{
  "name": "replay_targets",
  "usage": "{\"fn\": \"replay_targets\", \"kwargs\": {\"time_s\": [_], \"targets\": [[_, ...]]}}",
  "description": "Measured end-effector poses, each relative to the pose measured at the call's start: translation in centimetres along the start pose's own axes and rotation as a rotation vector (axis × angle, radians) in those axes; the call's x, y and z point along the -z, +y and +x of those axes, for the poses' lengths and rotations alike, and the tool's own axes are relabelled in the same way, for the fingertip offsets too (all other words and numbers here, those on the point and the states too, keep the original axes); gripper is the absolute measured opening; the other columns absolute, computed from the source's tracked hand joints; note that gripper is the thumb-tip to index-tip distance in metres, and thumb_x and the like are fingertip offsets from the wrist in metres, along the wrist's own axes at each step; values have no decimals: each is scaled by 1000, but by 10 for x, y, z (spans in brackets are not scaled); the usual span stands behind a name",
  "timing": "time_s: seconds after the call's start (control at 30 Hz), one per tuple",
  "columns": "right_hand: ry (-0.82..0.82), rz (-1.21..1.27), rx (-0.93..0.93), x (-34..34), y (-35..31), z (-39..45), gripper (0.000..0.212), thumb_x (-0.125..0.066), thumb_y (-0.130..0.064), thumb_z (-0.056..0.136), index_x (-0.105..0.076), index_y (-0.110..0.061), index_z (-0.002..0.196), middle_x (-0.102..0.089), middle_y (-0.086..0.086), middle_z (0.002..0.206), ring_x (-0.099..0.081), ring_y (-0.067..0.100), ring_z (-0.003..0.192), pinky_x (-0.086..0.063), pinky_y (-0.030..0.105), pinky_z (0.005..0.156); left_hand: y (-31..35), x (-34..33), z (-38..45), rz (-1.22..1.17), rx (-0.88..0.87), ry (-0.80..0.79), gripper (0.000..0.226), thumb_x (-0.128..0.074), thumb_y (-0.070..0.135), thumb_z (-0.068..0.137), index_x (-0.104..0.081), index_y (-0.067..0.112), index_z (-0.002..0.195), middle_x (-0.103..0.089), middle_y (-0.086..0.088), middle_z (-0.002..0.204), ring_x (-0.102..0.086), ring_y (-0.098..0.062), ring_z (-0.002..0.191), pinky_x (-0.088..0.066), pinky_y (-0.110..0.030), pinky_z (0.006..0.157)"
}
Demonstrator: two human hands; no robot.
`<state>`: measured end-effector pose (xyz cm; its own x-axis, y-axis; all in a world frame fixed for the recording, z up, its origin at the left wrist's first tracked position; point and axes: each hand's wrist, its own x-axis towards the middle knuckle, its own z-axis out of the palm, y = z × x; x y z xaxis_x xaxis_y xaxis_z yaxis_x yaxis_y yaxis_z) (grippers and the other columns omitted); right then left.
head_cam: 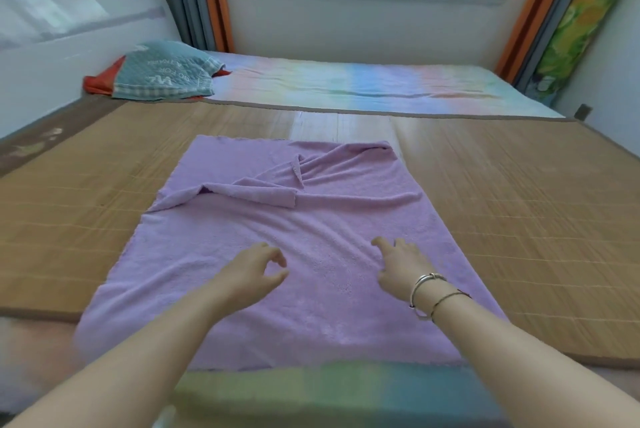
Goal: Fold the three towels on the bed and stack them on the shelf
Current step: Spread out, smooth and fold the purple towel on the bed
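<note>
The soft lilac terry towel (311, 254), spread on the woven bamboo mat (502, 202) with its far end rumpled, looks light and limp, so the left hand (254, 271) and right hand (401, 265), both loosely open and holding nothing, should probably pinch its corners.

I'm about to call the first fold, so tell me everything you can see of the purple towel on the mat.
The purple towel is a lilac, fluffy terry-like cloth spread mostly flat on the woven mat. Its far part is rumpled: one fold lies turned back across the middle, with creases running to the far right corner. The near edge hangs toward the person. The left hand and right hand are over its near half with loosely curled fingers; whether they touch it is unclear.
</note>
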<state>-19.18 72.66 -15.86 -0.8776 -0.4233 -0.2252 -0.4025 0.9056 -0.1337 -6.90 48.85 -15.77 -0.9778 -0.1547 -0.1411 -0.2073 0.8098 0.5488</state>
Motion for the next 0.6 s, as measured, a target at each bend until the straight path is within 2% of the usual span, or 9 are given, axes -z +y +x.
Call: {"fn": "replay_targets", "kwargs": {"time_s": [0.13, 0.2, 0.27, 0.4, 0.5, 0.57, 0.6], "targets": [[15, 313, 94, 8, -64, 44, 43, -45, -15, 86, -46, -22, 128, -52, 7, 112, -54, 25, 94, -47, 34, 77, -48, 39, 16, -47, 101, 169, 10, -55, 26, 92, -60, 25, 100, -54, 6, 115, -51, -11, 101, -39, -23, 84], [56, 433, 147, 6, -104, 81, 35, -45, -13, 86, -53, -19, 120, -53, 4, 103, -53, 21, 80, -43, 30, 69, -80, 59, 36, -73, 138, 256, 15, -55, 22, 91, -61, 22, 105, -55, 6, 116, -49, -9, 101, -39, -22, 83], [116, 506, 187, 3, -133, 116, 29, -46, -13, 87, -57, -18, 113, -55, 4, 107, -53, 20, 83, -40, 27, 71, -104, 72, 61, -123, 138, 356, 17, -56, 16, 90, -59, 23, 105, -56, 6, 115, -51, -10, 104, -39, -22, 87], [264, 509, 101, -5, -163, 201, 23, -49, -17, 89, -59, -12, 110, -53, 15, 114, -51, 31, 106, -40, 35, 91, -138, 83, 126, -109, 78, 498, 24, -60, 22, 88, -58, 21, 112, -58, 3, 115, -52, -20, 110, -42, -36, 98], [269, 447, -8, 0, -162, 241, 30, -52, -23, 90, -55, -9, 116, -51, 18, 119, -46, 35, 115, -39, 39, 93, -142, 87, 165, -42, 113, 441, 32, -57, 34, 91, -58, 22, 121, -55, 4, 124, -45, -22, 117, -36, -33, 99], [118, 430, -89, 5, -155, 259, 40, -56, -25, 88, -46, -6, 122, -46, 19, 123, -47, 36, 114, -41, 39, 88, -146, 89, 186, -74, 158, 271, 43, -61, 42, 87, -54, 25, 127, -51, 7, 130, -41, -21, 124, -33, -33, 103], [0, 404, -153, 8, -151, 268, 44, -60, -28, 87, -44, -4, 120, -46, 18, 121, -51, 35, 109, -43, 36, 80, -149, 90, 196, -87, 186, 153, 55, -64, 48, 81, -51, 27, 130, -49, 7, 132, -42, -20, 126, -33, -34, 106]]}}
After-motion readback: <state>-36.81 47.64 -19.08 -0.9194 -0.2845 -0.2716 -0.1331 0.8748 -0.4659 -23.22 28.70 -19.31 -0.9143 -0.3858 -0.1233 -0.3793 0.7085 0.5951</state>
